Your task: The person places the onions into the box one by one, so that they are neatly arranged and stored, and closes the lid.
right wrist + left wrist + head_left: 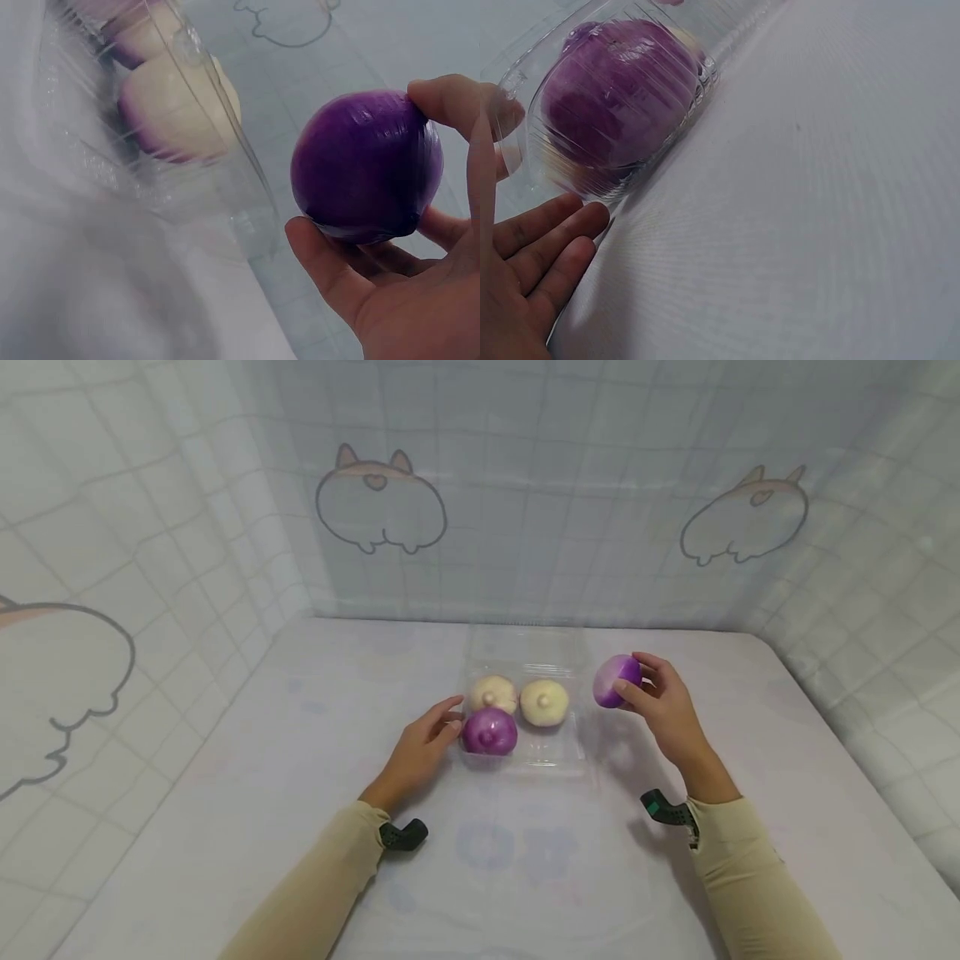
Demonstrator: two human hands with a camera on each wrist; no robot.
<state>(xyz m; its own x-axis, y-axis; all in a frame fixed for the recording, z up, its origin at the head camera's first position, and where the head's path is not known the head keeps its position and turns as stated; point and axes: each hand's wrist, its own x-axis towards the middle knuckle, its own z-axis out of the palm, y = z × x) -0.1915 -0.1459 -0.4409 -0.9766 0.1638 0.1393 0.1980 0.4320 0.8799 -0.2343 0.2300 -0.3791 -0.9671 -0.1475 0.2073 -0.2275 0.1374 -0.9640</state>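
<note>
My right hand [663, 702] grips a glossy purple-and-white turnip [617, 681] above the table, right of a clear plastic clamshell box [551, 752]. In the right wrist view, thumb and fingers spread around the held turnip [364, 165]. Inside the box, two turnips show cream undersides with a nub: one at left [492, 692], one at right [544, 702]. A third turnip [489, 732] lies purple side up at the front left. My left hand [422, 745] rests against the box's left side, fingers extended; in the left wrist view some fingertips [592, 217] lie close by its wall.
The box's clear lid [525, 645] stands folded back on its far side. A pale patterned cloth covers the table [480, 877]. White grid-patterned curtains [525, 527] with animal drawings enclose the back and both sides. Each sleeved wrist wears a dark camera mount [403, 835].
</note>
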